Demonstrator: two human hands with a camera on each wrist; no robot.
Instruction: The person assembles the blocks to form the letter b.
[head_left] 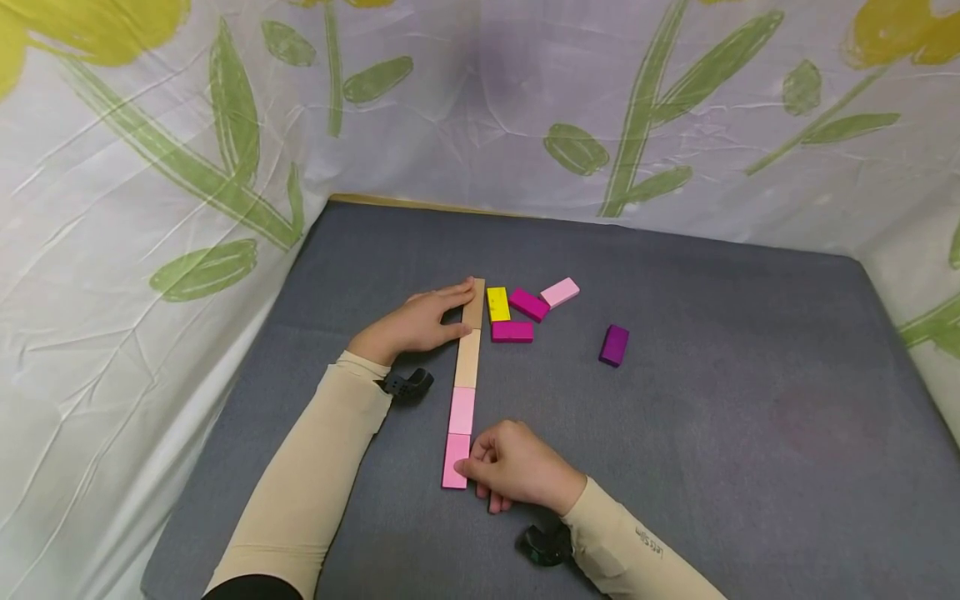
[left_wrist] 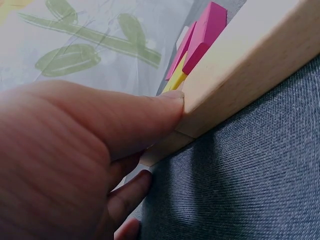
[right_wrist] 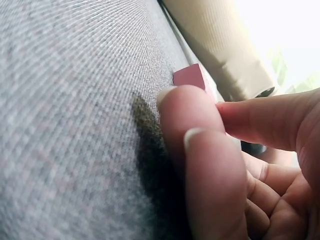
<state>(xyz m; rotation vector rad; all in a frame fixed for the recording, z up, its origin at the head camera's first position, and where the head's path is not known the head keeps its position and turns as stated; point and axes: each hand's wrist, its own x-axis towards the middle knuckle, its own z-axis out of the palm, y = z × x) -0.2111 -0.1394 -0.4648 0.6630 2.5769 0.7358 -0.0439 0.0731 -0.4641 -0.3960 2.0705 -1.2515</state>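
A straight row of flat wooden blocks runs down the grey table in the head view. Two plain blocks, a far one (head_left: 473,308) and a nearer one (head_left: 467,358), lie above a light pink block (head_left: 462,410) and a pink block (head_left: 456,454) at the near end. My left hand (head_left: 420,321) touches the left side of the far plain block, fingers mostly straight, thumb by the joint. With curled fingers, my right hand (head_left: 521,467) pinches the near pink block, its thumb on top. In the right wrist view, fingertips partly hide that pink block (right_wrist: 192,77).
Right of the row's far end lie a yellow block (head_left: 498,304), two magenta blocks (head_left: 529,305) and a pale pink block (head_left: 560,292). A purple block (head_left: 614,346) stands farther right. Flower-printed cloth (head_left: 480,125) hangs behind the grey table (head_left: 735,433).
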